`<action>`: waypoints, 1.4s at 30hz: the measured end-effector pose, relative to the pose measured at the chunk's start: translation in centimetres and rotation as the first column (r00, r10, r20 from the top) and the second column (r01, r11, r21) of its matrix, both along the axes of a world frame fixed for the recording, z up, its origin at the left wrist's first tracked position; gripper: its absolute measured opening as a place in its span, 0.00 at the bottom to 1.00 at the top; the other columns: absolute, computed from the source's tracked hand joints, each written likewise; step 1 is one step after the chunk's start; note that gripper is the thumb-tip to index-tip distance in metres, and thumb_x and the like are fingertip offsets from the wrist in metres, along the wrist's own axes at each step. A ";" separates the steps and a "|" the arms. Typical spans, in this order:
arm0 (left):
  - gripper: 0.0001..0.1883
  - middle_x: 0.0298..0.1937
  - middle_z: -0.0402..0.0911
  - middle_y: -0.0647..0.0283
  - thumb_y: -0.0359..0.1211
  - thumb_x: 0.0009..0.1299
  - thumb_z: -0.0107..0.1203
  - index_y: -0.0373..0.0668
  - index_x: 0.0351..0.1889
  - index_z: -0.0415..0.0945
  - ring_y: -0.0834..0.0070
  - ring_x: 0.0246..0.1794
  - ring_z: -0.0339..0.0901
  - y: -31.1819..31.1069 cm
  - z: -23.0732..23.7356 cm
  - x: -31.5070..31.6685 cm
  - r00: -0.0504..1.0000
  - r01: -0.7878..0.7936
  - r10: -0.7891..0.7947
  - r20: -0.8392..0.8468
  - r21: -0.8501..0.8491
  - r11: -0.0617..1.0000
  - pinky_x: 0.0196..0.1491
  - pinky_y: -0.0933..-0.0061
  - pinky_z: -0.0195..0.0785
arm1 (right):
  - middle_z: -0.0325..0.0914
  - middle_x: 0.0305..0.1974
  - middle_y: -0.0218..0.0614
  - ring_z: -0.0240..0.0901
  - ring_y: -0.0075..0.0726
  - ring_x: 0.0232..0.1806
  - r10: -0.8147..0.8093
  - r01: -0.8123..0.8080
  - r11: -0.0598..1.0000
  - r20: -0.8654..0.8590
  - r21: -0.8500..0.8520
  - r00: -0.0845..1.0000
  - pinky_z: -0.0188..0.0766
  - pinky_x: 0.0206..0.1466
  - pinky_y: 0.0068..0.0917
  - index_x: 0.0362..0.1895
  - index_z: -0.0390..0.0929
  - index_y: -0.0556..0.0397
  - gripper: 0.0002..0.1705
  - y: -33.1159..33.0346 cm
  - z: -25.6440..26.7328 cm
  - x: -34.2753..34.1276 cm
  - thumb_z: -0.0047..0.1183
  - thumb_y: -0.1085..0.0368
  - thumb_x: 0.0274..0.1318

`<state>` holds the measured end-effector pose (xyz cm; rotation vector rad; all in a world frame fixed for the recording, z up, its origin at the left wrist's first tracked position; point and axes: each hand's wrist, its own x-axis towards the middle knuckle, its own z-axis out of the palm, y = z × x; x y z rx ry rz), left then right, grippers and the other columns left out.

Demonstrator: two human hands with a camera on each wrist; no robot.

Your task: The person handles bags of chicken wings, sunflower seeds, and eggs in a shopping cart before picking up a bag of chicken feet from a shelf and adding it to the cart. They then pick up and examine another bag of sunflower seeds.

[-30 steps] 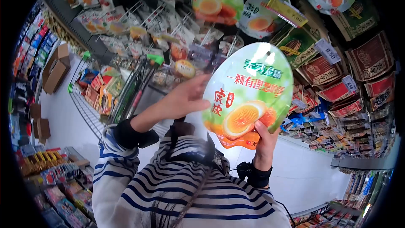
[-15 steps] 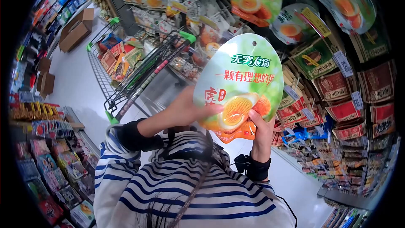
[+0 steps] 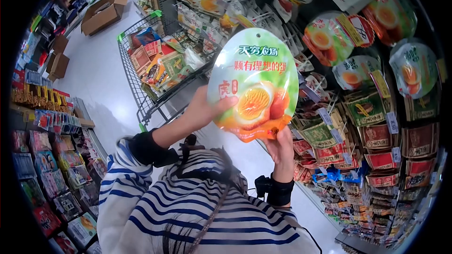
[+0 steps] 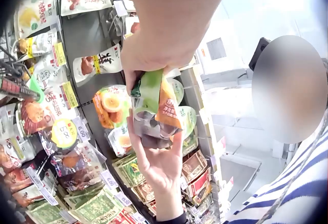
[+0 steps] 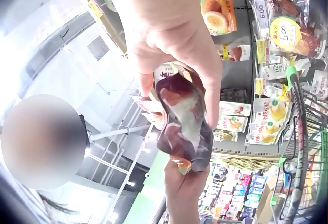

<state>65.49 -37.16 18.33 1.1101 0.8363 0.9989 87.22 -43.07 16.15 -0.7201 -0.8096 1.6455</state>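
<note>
The egg-shaped egg snack pouch (image 3: 254, 80), lettered 无穷农场, is standing raised in front of the person's chest, between both hands. Its printed front, showing a halved egg with an orange yolk, is facing the head camera. The left hand (image 3: 205, 108) is grasping the left edge, with the thumb lying on the front face. The right hand (image 3: 280, 146) is grasping the lower right edge; in the left wrist view, its thumb and fingers are lying on opposite sides of the pouch. Both hands are supporting the pouch together.

Black wristbands (image 3: 280, 192) are encircling both wrists, and the person is wearing a blue-and-white striped top (image 3: 207, 211).

Beyond the left hand, a wire shopping cart (image 3: 136, 91) with green corner caps is standing on the pale floor (image 3: 94, 75). Assorted snack packets (image 3: 165, 61) are lying inside it. Behind the cart, an open cardboard box (image 3: 104, 13) is resting on the floor.

To the right, similar egg pouches (image 3: 325, 40) are hanging on the display rack, above green packets (image 3: 365, 108) and red-brown packets (image 3: 419, 138). White price tags (image 3: 391, 122) are hanging among them.
</note>
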 end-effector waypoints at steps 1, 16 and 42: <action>0.18 0.38 0.74 0.62 0.34 0.58 0.54 0.35 0.44 0.67 0.80 0.36 0.71 0.4 0.1 -0.7 1.000 0.002 -0.002 0.002 -0.012 1.000 0.40 0.78 0.65 | 0.59 0.53 0.43 0.62 0.40 0.52 0.018 -0.018 1.000 0.036 0.002 0.999 0.63 0.51 0.37 0.55 0.50 0.61 0.34 0.2 0.2 -0.9 0.49 0.59 0.48; 0.19 0.39 0.74 0.63 0.32 0.54 0.57 0.35 0.42 0.69 0.81 0.36 0.71 2.8 -0.5 -6.4 0.969 0.116 -0.115 0.217 0.010 0.993 0.40 0.80 0.65 | 0.70 0.40 0.42 0.70 0.33 0.40 -0.241 0.217 0.967 0.193 0.135 0.951 0.69 0.41 0.28 0.45 0.63 0.65 0.19 0.6 0.4 -7.9 0.48 0.72 0.45; 0.22 0.52 0.64 0.60 0.36 0.66 0.41 0.36 0.56 0.54 0.73 0.51 0.64 2.6 1.7 -5.1 0.720 0.280 -0.195 0.666 -0.021 0.960 0.51 0.71 0.59 | 0.52 0.55 0.50 0.45 0.63 0.58 -0.971 -0.422 0.158 0.063 0.893 -0.232 0.45 0.58 0.50 0.49 0.59 0.51 0.23 -3.2 -0.1 -8.7 0.41 0.72 0.43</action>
